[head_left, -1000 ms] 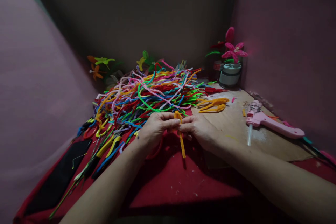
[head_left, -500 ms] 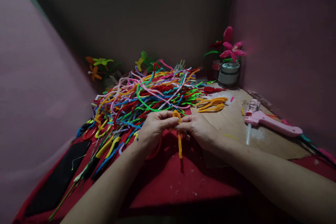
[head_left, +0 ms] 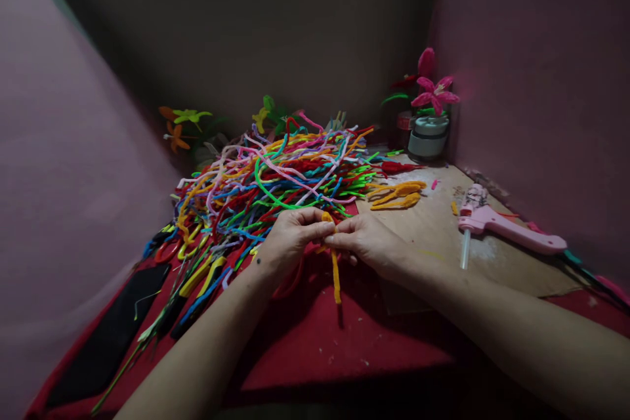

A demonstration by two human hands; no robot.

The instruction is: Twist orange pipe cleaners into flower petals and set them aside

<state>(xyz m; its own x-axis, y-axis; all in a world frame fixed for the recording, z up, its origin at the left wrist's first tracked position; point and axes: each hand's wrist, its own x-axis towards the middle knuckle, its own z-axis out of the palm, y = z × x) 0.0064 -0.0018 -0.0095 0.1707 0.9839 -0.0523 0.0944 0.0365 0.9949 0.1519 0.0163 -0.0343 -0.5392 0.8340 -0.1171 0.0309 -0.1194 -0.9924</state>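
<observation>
An orange pipe cleaner (head_left: 336,279) hangs from my pinched fingertips, with a short bent part rising above them. My left hand (head_left: 294,235) grips it from the left between thumb and fingers. From the right, my right hand (head_left: 367,241) pinches the same piece, the two sets of fingertips nearly touching. Just behind them spreads a tangled heap of many-coloured pipe cleaners (head_left: 275,174). Several folded orange pipe cleaner pieces (head_left: 398,195) lie to the right, on a sheet of cardboard (head_left: 428,236).
A pink glue gun (head_left: 512,230) rests on the cardboard at right. Behind it stands a small pot (head_left: 429,138) with a pink flower (head_left: 436,93). Yellow-handled pliers (head_left: 204,275) and a black phone-like slab (head_left: 111,331) lie at left on the red cloth (head_left: 344,357).
The right fingers have shifted slightly left against the orange pipe cleaner. Its upper bend looks smaller, and its hanging end reaches a little lower.
</observation>
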